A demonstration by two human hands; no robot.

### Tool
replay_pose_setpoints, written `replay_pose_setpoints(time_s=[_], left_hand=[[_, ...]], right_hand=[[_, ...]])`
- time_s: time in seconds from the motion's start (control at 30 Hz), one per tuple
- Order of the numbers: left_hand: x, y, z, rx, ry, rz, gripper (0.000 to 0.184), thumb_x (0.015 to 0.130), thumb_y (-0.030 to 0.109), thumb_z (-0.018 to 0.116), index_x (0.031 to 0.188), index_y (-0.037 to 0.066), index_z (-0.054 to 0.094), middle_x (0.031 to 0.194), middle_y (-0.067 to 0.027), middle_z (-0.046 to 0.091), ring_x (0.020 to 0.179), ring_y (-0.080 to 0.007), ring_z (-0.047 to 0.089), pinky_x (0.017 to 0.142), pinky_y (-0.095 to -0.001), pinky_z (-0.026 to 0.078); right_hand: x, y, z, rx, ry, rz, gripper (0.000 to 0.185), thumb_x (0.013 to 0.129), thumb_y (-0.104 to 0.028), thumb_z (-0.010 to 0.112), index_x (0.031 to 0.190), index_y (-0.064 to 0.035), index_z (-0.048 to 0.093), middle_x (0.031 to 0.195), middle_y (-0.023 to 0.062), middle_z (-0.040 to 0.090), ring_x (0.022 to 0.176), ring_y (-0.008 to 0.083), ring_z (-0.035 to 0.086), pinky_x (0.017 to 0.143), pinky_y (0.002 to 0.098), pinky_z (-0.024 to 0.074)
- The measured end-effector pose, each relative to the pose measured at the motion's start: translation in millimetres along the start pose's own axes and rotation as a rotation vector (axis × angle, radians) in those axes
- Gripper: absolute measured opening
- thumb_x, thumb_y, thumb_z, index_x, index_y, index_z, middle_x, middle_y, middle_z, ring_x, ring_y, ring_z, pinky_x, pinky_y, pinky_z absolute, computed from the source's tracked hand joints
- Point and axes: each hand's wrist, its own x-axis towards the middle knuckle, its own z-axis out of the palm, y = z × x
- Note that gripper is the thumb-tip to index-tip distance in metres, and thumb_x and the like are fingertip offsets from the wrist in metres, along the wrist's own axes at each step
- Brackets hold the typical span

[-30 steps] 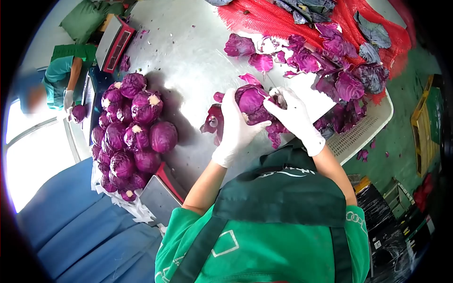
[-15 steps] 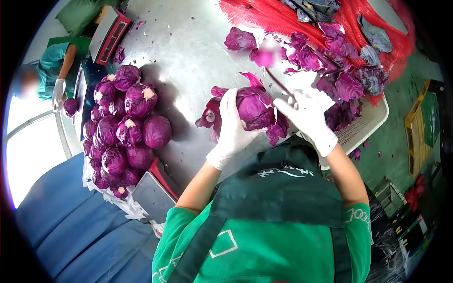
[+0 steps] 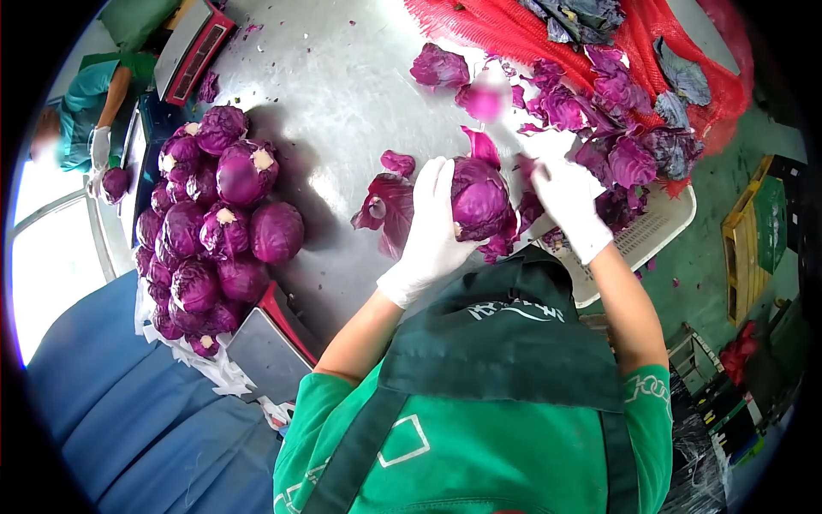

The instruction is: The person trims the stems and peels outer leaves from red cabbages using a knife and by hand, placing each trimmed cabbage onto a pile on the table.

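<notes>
My left hand (image 3: 432,236), in a white glove, grips a red cabbage (image 3: 479,201) from its left side, with fingers up along it and the thumb below. A loose outer leaf (image 3: 484,147) sticks up at its top edge. My right hand (image 3: 565,201), also gloved, is just right of the cabbage with its fingers curled. Blur hides what those fingers hold. Purple leaves (image 3: 390,210) lie on the metal table left of my left hand.
Trimmed red cabbages (image 3: 197,231) are heaped at left beside a scale (image 3: 270,351). Loose leaves (image 3: 629,158) cover a red mesh bag (image 3: 514,34) and a white basket (image 3: 668,227). At far left, a co-worker's gloved hand (image 3: 100,150) is at another cabbage (image 3: 114,184).
My right hand has moved slightly right and down, and the thin dark thing seen extending from it no longer shows clearly. The held cabbage has turned, and leaves to its left now lie apart from it.
</notes>
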Motion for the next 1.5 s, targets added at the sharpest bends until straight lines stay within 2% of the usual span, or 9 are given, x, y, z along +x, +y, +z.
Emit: replay_pose_setpoints(time_s=[0.07, 0.2, 0.3, 0.7, 0.93, 1.0, 1.13, 1.27, 1.5], left_hand=[[-5, -1, -1, -0.011, 0.017, 0.003, 0.118, 0.06, 0.022, 0.092, 0.148, -0.005, 0.018, 0.146, -0.03, 0.029, 0.138, -0.0457, 0.03, 0.115, -0.0499, 0.027], [-3, 0, 1, 0.003, 0.023, 0.034, 0.116, 0.061, 0.021, 0.091, 0.149, -0.004, 0.019, 0.146, -0.0302, 0.029, 0.138, -0.0459, 0.03, 0.115, -0.0505, 0.027], [6, 6, -8, 0.0, -0.038, 0.078, 0.116, 0.061, 0.02, 0.091, 0.149, -0.004, 0.019, 0.146, -0.03, 0.029, 0.138, -0.0457, 0.031, 0.115, -0.051, 0.027], [-16, -11, -11, 0.125, -0.034, 0.074, 0.102, 0.061, 0.018, 0.09, 0.145, 0.007, 0.033, 0.147, -0.0272, 0.029, 0.135, -0.0498, 0.033, 0.111, -0.054, 0.033], [6, -19, -24, -0.038, -0.053, 0.108, 0.1, 0.059, 0.019, 0.088, 0.142, -0.001, 0.036, 0.145, -0.0268, 0.035, 0.136, -0.0454, 0.034, 0.113, -0.0507, 0.032], [3, -29, -27, -0.114, -0.029, -0.043, 0.111, 0.056, 0.02, 0.093, 0.146, 0.002, 0.031, 0.144, -0.0207, 0.039, 0.135, -0.0338, 0.041, 0.113, -0.0447, 0.035], [6, -25, -49, -0.58, -0.1, -0.228, 0.109, 0.06, 0.025, 0.093, 0.146, 0.005, 0.03, 0.141, -0.0143, 0.041, 0.131, -0.0275, 0.046, 0.112, -0.0412, 0.037], [-8, -37, -45, -1.319, -0.048, -0.465, 0.098, 0.065, 0.023, 0.085, 0.147, 0.003, 0.033, 0.143, -0.0155, 0.044, 0.131, -0.0298, 0.047, 0.113, -0.0434, 0.037], [-16, -34, -40, -2.153, 0.072, -0.622, 0.082, 0.077, 0.03, 0.074, 0.145, 0.002, 0.038, 0.142, -0.0177, 0.049, 0.128, -0.0341, 0.051, 0.111, -0.0466, 0.041]], right_hand=[[11, 27, -11, -0.074, -0.049, 0.295, 0.023, 0.092, -0.028, 0.059, 0.096, -0.0072, 0.068, 0.083, 0.0154, 0.069, 0.076, 0.0326, 0.068, 0.067, 0.0413, 0.0553], [20, -46, -43, 0.124, 0.036, -0.225, 0.038, 0.087, -0.035, 0.069, 0.12, -0.015, 0.067, 0.118, 0.01, 0.063, 0.101, 0.0239, 0.065, 0.091, 0.0338, 0.0514], [25, -65, -35, 0.49, -0.355, -0.185, 0.042, 0.084, -0.03, 0.074, 0.12, -0.0105, 0.065, 0.104, 0.0067, 0.059, 0.095, 0.0227, 0.062, 0.086, 0.0346, 0.0479], [20, -8, -5, 0.281, 0.196, 0.272, 0.031, 0.092, -0.028, 0.064, 0.105, 0.0001, 0.067, 0.081, 0.0177, 0.064, 0.071, 0.0326, 0.064, 0.069, 0.0379, 0.0511], [-39, -71, -8, 0.629, -0.353, 0.324, 0.115, 0.076, -0.031, 0.083, 0.158, -0.0118, 0.004, 0.155, 0.0301, 0.023, 0.147, 0.0413, 0.019, 0.118, 0.0423, 0.0236], [-39, -63, -16, 0.991, -0.332, 0.473, 0.097, 0.081, -0.008, 0.072, 0.158, -0.0107, 0.013, 0.146, 0.0192, 0.041, 0.106, 0.0236, 0.059, 0.09, 0.0334, 0.0507], [-26, 30, -23, 1.047, 0.017, 0.427, 0.066, 0.084, 0.001, 0.062, 0.146, -0.0044, 0.043, 0.103, 0.0064, 0.062, 0.075, 0.01, 0.056, 0.069, 0.0201, 0.0487], [-6, 67, -62, -0.516, 0.286, 0.257, 0.057, 0.084, -0.008, 0.063, 0.139, -0.0036, 0.049, 0.111, 0.0142, 0.064, 0.097, 0.0288, 0.061, 0.085, 0.037, 0.0518], [26, -105, -75, 0.67, -0.022, -0.009, 0.036, 0.082, -0.022, 0.076, 0.113, -0.0043, 0.068, 0.105, 0.0121, 0.063, 0.087, 0.0235, 0.064, 0.08, 0.0344, 0.0513]])
